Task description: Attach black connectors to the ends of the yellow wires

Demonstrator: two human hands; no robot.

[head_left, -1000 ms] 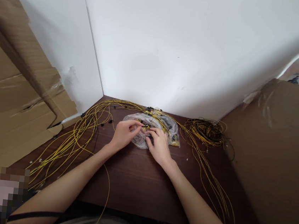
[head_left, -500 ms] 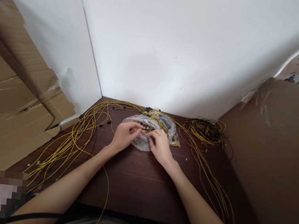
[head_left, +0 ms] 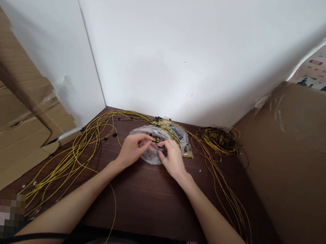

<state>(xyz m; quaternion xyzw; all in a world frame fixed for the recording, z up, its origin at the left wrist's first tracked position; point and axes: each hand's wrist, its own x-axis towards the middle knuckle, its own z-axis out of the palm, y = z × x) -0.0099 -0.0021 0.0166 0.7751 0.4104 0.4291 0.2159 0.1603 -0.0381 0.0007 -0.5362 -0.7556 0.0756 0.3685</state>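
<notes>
Both my hands meet over a clear plastic bag (head_left: 151, 160) of small black and yellow parts on the dark brown table. My left hand (head_left: 132, 150) pinches a small dark piece (head_left: 155, 141) between thumb and fingertips; its exact kind is too small to tell. Close on its right, my right hand (head_left: 173, 160) has its fingers curled in, and what they grip, if anything, is hidden. Yellow cables (head_left: 90, 133) run in a bundle behind the bag and down the left side. One loose yellow cable (head_left: 115, 206) passes under my left forearm to the table's front edge.
A coil of yellow and black cable (head_left: 218, 139) lies at the back right, with more yellow strands (head_left: 231, 195) trailing forward. Cardboard stands at the left (head_left: 14, 122) and right (head_left: 299, 159). A white wall (head_left: 181, 61) closes off the back.
The view has turned slightly, so the scene sits a little further left. My fingertips have parted slightly, and the small dark piece shows more plainly between them.
</notes>
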